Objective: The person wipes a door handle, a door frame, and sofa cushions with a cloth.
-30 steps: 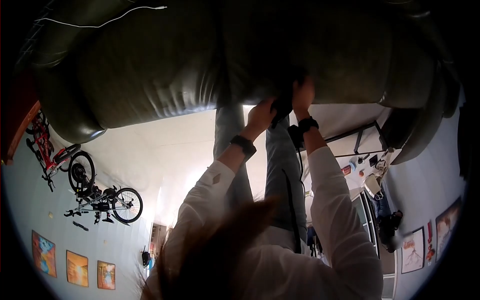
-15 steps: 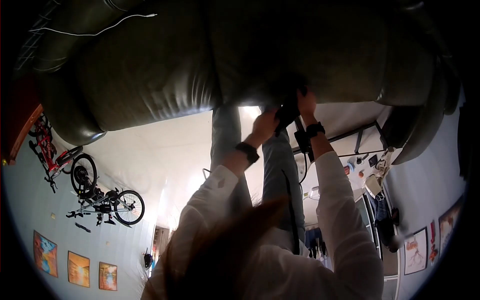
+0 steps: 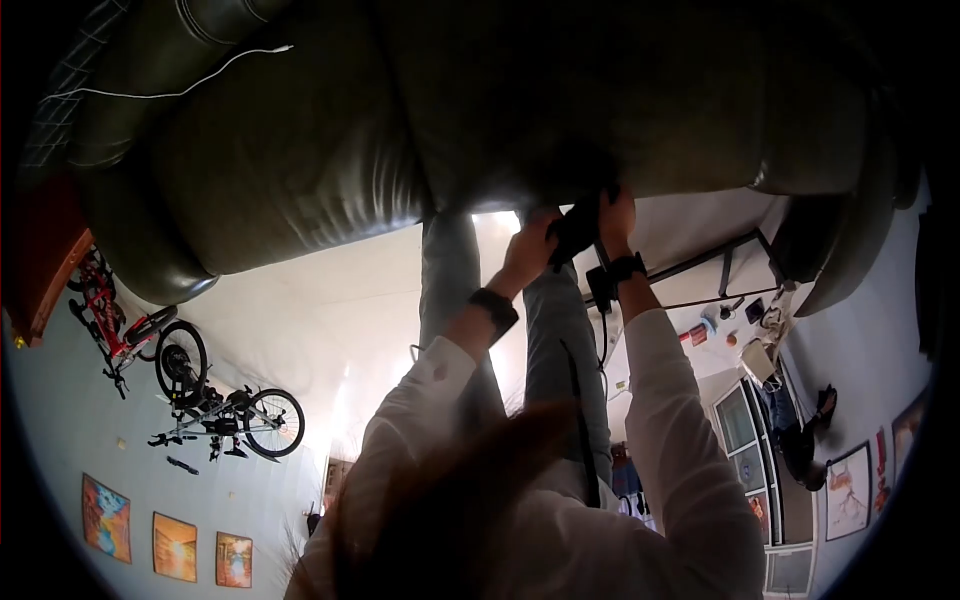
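Note:
My left hand [image 3: 528,256] and my right hand [image 3: 617,217] are both closed on a soft-looking black item [image 3: 577,232] at the front edge of a dark leather sofa [image 3: 300,180]. It looks like cloth, but shadow hides its exact kind. The left hand grips its left side, the right hand its right side. The right fingertips are lost in the dark. Black bands circle both wrists, and a small black box [image 3: 599,287] with a cable hangs beside the right one. My legs in grey trousers [image 3: 450,270] show below the sofa edge.
The room behind appears upside down. A white cable [image 3: 180,95] lies on the sofa at upper left. Bicycles [image 3: 245,420] stand along the left wall, near framed pictures [image 3: 175,547]. A black metal frame [image 3: 725,262] and what looks like a person in dark clothes [image 3: 797,448] are at right.
The view has shifted slightly, so the room's contents sit a little differently. My right hand appears slightly lower in view. Both hands keep hold of the black item.

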The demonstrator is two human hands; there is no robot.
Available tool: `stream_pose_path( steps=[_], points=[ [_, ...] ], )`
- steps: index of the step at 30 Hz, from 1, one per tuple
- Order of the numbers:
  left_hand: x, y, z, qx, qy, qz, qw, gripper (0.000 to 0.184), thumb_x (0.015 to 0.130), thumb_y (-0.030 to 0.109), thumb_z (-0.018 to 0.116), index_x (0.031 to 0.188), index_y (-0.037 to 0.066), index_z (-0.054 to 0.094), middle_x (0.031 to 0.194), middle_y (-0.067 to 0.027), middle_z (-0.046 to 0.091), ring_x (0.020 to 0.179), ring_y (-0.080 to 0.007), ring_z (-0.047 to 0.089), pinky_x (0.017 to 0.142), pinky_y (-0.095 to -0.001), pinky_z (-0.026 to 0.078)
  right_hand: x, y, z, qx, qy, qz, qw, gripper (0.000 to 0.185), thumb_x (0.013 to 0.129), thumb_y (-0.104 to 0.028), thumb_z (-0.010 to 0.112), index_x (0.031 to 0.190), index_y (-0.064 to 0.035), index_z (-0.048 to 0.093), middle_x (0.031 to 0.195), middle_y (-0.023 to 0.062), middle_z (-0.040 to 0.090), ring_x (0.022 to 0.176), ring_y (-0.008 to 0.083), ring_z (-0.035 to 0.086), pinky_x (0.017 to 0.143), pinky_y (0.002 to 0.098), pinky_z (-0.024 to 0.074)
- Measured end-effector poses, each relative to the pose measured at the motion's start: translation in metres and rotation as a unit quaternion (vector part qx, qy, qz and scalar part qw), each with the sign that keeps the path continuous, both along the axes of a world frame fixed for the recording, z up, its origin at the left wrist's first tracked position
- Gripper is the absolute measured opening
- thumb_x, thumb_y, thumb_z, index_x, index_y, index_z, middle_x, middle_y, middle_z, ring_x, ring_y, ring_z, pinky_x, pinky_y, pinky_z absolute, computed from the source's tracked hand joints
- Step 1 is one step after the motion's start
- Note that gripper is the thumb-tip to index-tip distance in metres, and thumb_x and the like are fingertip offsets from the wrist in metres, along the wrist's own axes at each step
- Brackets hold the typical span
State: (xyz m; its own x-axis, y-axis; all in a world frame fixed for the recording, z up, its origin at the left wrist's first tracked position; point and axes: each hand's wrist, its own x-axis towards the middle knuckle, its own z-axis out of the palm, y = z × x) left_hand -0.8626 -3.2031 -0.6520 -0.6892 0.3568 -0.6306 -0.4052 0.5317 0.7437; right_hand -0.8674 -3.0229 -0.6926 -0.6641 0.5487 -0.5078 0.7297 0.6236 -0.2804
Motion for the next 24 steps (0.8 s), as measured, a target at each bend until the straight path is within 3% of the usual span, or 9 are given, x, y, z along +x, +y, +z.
stream_pose_path(
  steps=[3,6,8,12,14,16,20,22,24],
  points=[
    [0.009,-0.002,0.003,-0.063,-0.023,-0.105,0.992,0.036,0.076,0.013,0.049,0.112,0.013,0.048,0.084,-0.0181,0.06,0.079,-0.0364,0.058,0.066,-0.0451,0.047,0.014,-0.012,-0.004,-0.012,-0.111,0.053,0.992,0.031,0.08,-0.027,0.053,0.1,-0.0043,0.054,0.092,0.0181,0.059,0.087,0.036,0.056,0.072,0.0445,0.046],
    [0.041,-0.022,-0.009,-0.095,-0.007,-0.131,0.987,0.033,0.077,0.015,0.047,0.11,0.013,0.048,0.083,-0.0169,0.06,0.078,-0.0357,0.058,0.066,-0.0456,0.047,0.005,-0.045,-0.005,-0.076,-0.108,0.129,0.983,0.032,0.08,-0.027,0.054,0.101,-0.0033,0.052,0.092,0.0197,0.058,0.087,0.0372,0.055,0.07,0.046,0.045],
    [0.058,-0.041,-0.02,-0.107,-0.027,-0.138,0.984,0.03,0.078,0.017,0.046,0.107,0.012,0.048,0.084,-0.0157,0.059,0.078,-0.035,0.057,0.066,-0.046,0.046,0.007,-0.062,-0.011,-0.089,-0.026,0.172,0.981,0.031,0.081,-0.027,0.053,0.102,-0.0038,0.052,0.092,0.0192,0.058,0.085,0.0378,0.055,0.07,0.0462,0.0453],
    [0.047,-0.052,-0.016,-0.059,0.003,-0.074,0.996,0.031,0.079,0.018,0.049,0.109,0.013,0.047,0.084,-0.0152,0.059,0.079,-0.0344,0.057,0.066,-0.0452,0.045,-0.006,-0.057,0.007,-0.089,-0.046,0.072,0.992,0.031,0.081,-0.028,0.054,0.101,-0.0048,0.053,0.09,0.0185,0.06,0.082,0.039,0.056,0.069,0.0457,0.0458],
    [0.027,-0.039,-0.01,-0.037,0.054,-0.053,0.996,0.031,0.079,0.018,0.05,0.11,0.014,0.047,0.084,-0.0154,0.059,0.078,-0.0344,0.058,0.065,-0.0447,0.046,0.004,-0.028,-0.011,-0.057,0.004,0.033,0.998,0.033,0.08,-0.031,0.056,0.1,-0.0055,0.056,0.09,0.019,0.06,0.083,0.0383,0.057,0.069,0.0462,0.0458],
    [0.01,-0.007,-0.008,-0.022,0.12,-0.062,0.991,0.031,0.079,0.018,0.05,0.109,0.014,0.047,0.084,-0.0159,0.059,0.078,-0.0348,0.057,0.064,-0.0444,0.046,-0.007,0.005,-0.004,-0.001,-0.058,0.03,0.998,0.031,0.079,-0.031,0.055,0.096,-0.0047,0.057,0.087,0.0199,0.06,0.08,0.0387,0.057,0.065,0.0462,0.047],
    [-0.024,0.068,0.021,-0.046,-0.009,-0.053,0.997,0.028,0.08,0.019,0.05,0.107,0.011,0.047,0.085,-0.0176,0.059,0.078,-0.036,0.057,0.063,-0.0449,0.046,-0.033,0.081,-0.036,0.072,-0.131,0.151,0.977,0.037,0.079,-0.037,0.055,0.089,-0.0012,0.057,0.081,0.02,0.06,0.076,0.0373,0.059,0.063,0.0474,0.0475],
    [-0.029,0.098,0.021,-0.054,-0.019,-0.018,0.998,0.027,0.081,0.02,0.05,0.106,0.01,0.046,0.085,-0.0184,0.059,0.078,-0.0363,0.057,0.062,-0.0453,0.047,-0.068,0.097,-0.026,0.065,-0.112,0.191,0.973,0.039,0.08,-0.038,0.054,0.087,0.0,0.057,0.081,0.0198,0.06,0.074,0.0369,0.059,0.062,0.0478,0.0477],
    [-0.03,0.114,0.013,-0.026,0.006,0.068,0.997,0.029,0.081,0.021,0.051,0.107,0.01,0.044,0.088,-0.0186,0.059,0.079,-0.0359,0.058,0.063,-0.0446,0.047,-0.11,0.096,0.0,0.041,-0.079,0.143,0.986,0.039,0.08,-0.039,0.055,0.086,-0.0003,0.058,0.082,0.0193,0.061,0.074,0.0368,0.059,0.061,0.047,0.0483]
  ],
)
